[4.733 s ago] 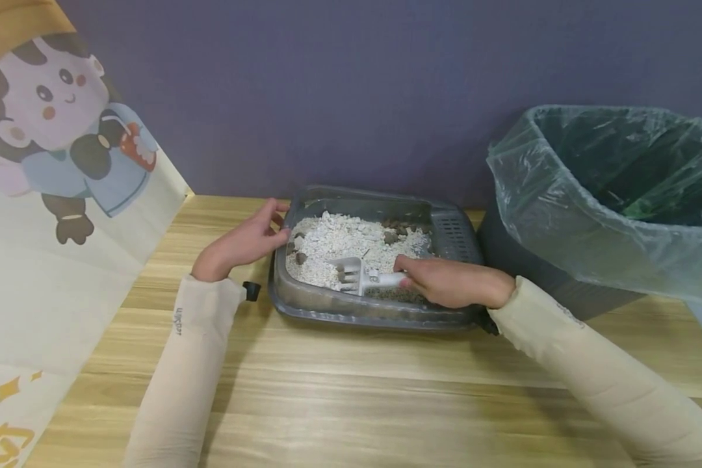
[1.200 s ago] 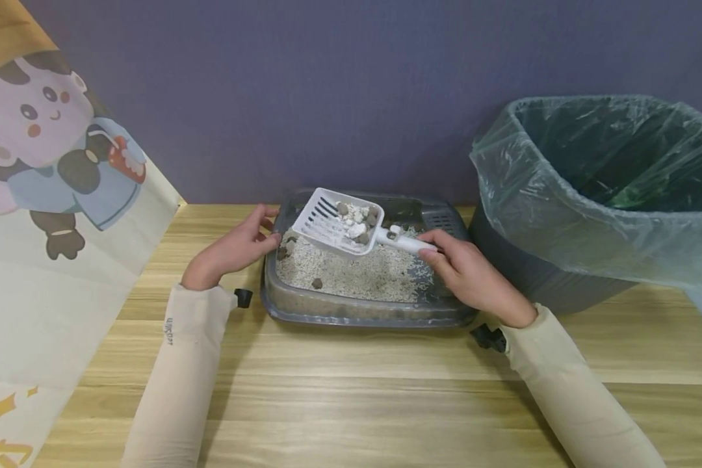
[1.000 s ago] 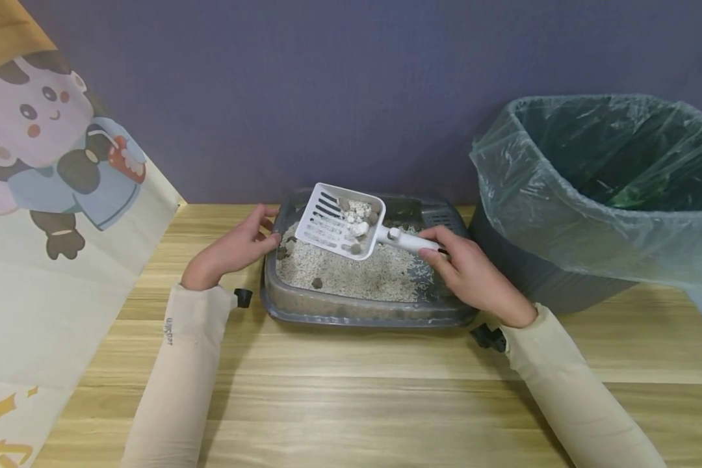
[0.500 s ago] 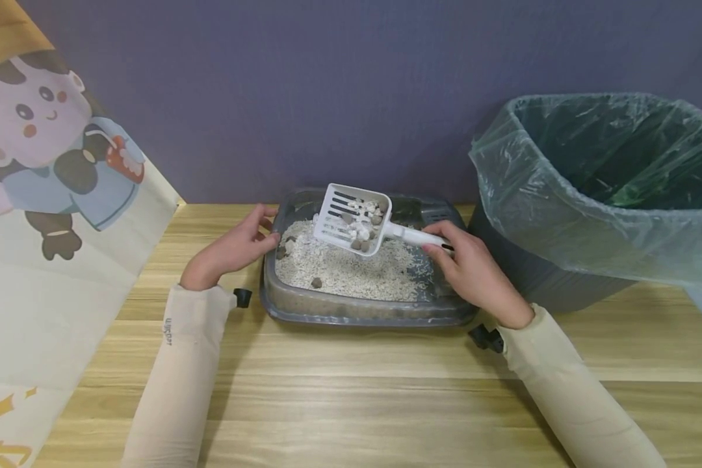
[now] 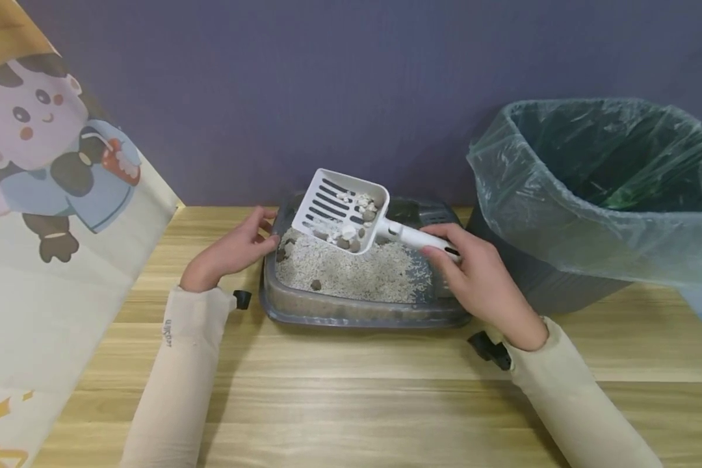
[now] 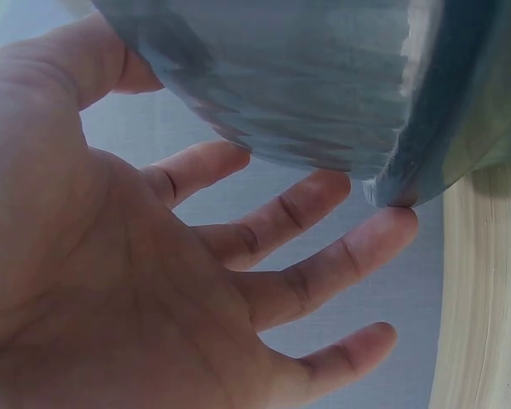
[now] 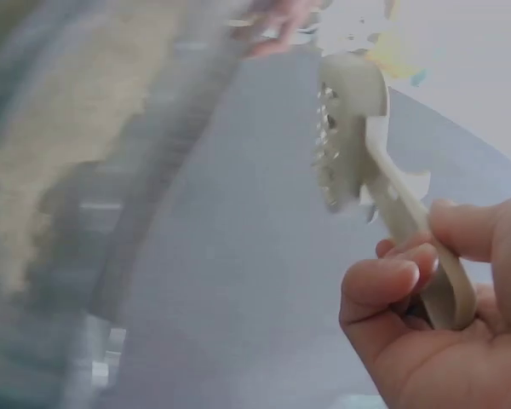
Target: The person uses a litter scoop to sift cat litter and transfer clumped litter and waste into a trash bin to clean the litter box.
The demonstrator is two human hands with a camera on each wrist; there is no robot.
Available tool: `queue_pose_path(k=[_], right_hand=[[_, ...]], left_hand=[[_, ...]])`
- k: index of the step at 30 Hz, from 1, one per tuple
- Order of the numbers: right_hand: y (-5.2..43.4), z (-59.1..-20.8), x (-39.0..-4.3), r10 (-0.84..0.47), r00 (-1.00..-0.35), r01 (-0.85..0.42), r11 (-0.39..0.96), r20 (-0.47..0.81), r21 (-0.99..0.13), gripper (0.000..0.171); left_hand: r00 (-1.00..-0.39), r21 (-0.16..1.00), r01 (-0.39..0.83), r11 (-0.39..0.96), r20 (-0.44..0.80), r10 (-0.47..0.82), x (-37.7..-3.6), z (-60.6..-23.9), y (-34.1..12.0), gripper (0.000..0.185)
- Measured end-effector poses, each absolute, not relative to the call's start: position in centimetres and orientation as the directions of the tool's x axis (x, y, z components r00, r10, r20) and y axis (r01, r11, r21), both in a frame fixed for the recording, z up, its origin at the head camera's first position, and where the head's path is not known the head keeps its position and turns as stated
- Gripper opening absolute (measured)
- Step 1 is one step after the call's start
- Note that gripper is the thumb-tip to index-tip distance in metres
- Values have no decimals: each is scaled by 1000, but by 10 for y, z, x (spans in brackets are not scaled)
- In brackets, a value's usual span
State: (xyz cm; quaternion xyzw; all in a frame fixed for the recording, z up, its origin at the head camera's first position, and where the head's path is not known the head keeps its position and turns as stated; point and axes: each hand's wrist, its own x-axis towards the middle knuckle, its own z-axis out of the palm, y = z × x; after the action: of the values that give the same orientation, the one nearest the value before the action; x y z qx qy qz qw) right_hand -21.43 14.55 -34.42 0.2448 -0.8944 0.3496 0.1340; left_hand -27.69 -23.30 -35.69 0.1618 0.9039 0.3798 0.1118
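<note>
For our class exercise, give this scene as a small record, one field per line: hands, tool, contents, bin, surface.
Left hand: touching the grey rectangular plastic tray
Right hand: gripping a white slotted plastic scoop by its handle
Scoop position: above tray
Scoop contents: round brown lumps, white crumbly clumps
Tray contents: pale granules, more brown lumps
Right of tray: grey bin lined with translucent plastic bag
Surface: pale wood-grain tabletop

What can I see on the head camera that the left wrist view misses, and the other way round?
Head only: the scoop carrying clumps in the right hand; the litter; the bin.

Left wrist only: the left palm facing the camera, and the little finger apart from the tray.

Both: the left hand, that tray and the wooden table.
</note>
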Motion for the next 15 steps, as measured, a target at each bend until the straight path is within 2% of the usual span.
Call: queue_pose_path(k=[6,15], right_hand=[[146,-299,-186,-317,-819,-547,685,479,-482,33],[164,-244,-168,-253,-726,-535,792,640,-294,29]], left_hand=[[-921,727,209,654,-79,382,-278,-361,-235,49],[-916,725,213,655,-85,392,-277,-359,-233,51]])
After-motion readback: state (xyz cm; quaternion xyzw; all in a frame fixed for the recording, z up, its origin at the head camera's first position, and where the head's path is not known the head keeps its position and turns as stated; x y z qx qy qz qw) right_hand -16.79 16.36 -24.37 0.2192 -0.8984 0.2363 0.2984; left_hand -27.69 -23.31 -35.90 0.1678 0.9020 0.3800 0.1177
